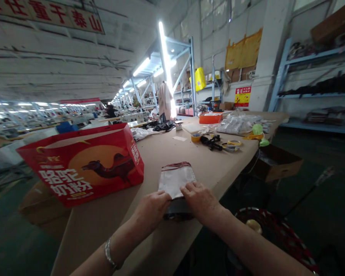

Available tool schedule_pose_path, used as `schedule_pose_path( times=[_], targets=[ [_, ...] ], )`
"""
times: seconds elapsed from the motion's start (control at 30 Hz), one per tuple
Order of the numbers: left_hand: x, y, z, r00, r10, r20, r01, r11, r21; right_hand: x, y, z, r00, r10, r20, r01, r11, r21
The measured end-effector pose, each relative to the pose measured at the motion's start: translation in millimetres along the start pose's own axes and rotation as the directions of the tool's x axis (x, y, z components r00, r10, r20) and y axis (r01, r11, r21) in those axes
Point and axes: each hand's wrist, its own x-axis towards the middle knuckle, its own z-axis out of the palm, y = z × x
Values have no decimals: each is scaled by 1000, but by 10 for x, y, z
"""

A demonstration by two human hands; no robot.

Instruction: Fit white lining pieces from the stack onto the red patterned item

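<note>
Here, the left hand (153, 207) and right hand (200, 199) pressed, half-open, on the cloth (176, 177) on the desk (163, 151); it looked light, limp, best pinched at its hem.

The banner (60, 15) reads 重于泰山; the red bag (83, 168) reads 骆驼奶粉.

Pretty clearly a garment factory floor, not anybody's home. Rows of work stations (31, 115) run way back under tube lights (141, 66). A pale garment (165, 100) hangs on a stand, and blue metal shelves (319, 53) line the wall. The long surface (172, 153) has scissors (231, 145), tape (195, 137) and bagged goods (237, 123) scattered around.
</note>
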Motion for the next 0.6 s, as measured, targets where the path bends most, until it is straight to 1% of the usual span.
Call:
schedule_pose_path(
  times=[0.1, 0.17, 0.27, 0.33, 0.4, 0.47, 0.53, 0.57, 0.6],
  targets=[
    [-40, 13, 1, 1000, -6, 5, 6, 994, -105, -104, 21, -63, 996, -65, 63, 62, 997, 55],
    [-63, 55, -4, 1000, -29, 6, 30, 988, -150, -151, 49, -85, 991, -58, 117, 46, 993, 107],
    [-79, 104, 13, 998, -55, -6, 51, 959, -279, -172, 100, -29, 992, -5, 129, -29, 966, 257],
    [-83, 102, 47, 996, -91, -2, 83, 911, -404, -168, 119, 47, 991, 59, 120, -101, 920, 380],
    [-91, 81, 89, 990, -136, 20, 128, 854, -504, -162, 114, 106, 981, 124, 152, -183, 861, 474],
    [-103, 58, 129, 985, -170, 41, 163, 812, -561, -152, 88, 124, 964, 162, 212, -255, 792, 554],
    [-111, 43, 159, 980, -194, 51, 186, 782, -595, -130, 50, 113, 948, 167, 269, -303, 728, 615],
    [-111, 41, 169, 977, -205, 58, 198, 771, -605, -116, 30, 106, 945, 161, 283, -310, 715, 626],
    [-110, 41, 176, 975, -212, 65, 207, 764, -612, -102, 10, 102, 945, 156, 288, -308, 723, 619]
  ],
)
